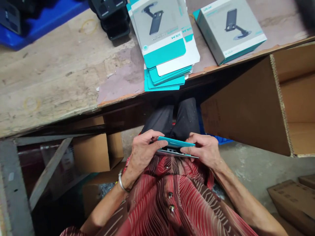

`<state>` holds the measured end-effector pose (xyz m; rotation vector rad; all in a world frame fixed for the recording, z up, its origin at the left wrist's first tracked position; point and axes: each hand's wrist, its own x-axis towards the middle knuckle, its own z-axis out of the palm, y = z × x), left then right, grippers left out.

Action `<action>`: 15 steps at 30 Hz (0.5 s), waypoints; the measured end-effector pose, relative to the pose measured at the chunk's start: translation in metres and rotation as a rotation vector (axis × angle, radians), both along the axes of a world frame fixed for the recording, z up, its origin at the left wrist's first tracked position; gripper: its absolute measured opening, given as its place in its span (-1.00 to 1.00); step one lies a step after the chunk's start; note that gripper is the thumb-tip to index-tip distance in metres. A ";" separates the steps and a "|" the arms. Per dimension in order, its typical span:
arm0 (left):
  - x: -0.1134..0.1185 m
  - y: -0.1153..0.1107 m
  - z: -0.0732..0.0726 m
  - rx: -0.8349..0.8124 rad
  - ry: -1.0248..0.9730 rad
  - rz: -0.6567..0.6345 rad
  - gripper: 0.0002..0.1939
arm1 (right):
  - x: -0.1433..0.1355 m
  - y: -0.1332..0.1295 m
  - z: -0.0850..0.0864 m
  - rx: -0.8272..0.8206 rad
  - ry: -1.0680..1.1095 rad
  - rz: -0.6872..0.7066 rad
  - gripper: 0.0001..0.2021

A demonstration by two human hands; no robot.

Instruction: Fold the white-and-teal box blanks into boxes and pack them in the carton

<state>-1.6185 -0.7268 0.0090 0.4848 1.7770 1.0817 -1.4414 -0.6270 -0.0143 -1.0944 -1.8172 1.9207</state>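
- Shirt (167, 196): nearest, loose cloth right under the work. Could snag a flap; better to keep the box just clear of it.
- Box (177, 142): teal and pale card, held over the lap, mouth open towards the wearer. Dark contents (172, 150) show in the gap; can't tell what they are.
- Left hand (142, 149): clamped on the box's left end, thumb on the teal panel.
- Right hand (208, 149): clamped on the right end, thumb at the opening. Hands are apart, the box spanning between them.
- Handling, my read: thin card, so light by itself; contents probably add most of the weight. Walls springy, fairly stiff along folds, easy to crease mid-panel. Printed face looks smooth, maybe a bit slippery.
- Grip: take it by both short ends near the folds, thumbs at the mouth edge. Light pinch; squeezing the middle would likely bow the panel. Support from below if the contents are loose.
- Counter (61, 72): beyond the knees, worn top.
- Flat boxes (167, 52): stacked unevenly at the counter's near edge, ends overhanging. Knock risk.
- Closed box (236, 29): right of the stack, looks squared up and stiffer.
- Black parts (115, 19): piled left of the stack.
- Blue tray (49, 19): far left, more dark parts in it.
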 end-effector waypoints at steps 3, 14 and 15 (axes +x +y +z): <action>-0.004 0.006 -0.007 -0.089 -0.198 -0.061 -0.80 | -0.007 -0.003 -0.008 -0.221 -0.014 -0.111 -0.74; 0.011 0.017 -0.036 0.429 -0.104 0.304 -0.61 | -0.002 -0.006 -0.040 0.135 0.078 -0.395 -0.60; 0.011 0.014 -0.038 0.522 0.045 0.253 -0.61 | -0.004 -0.008 -0.040 0.228 0.042 -0.427 -0.62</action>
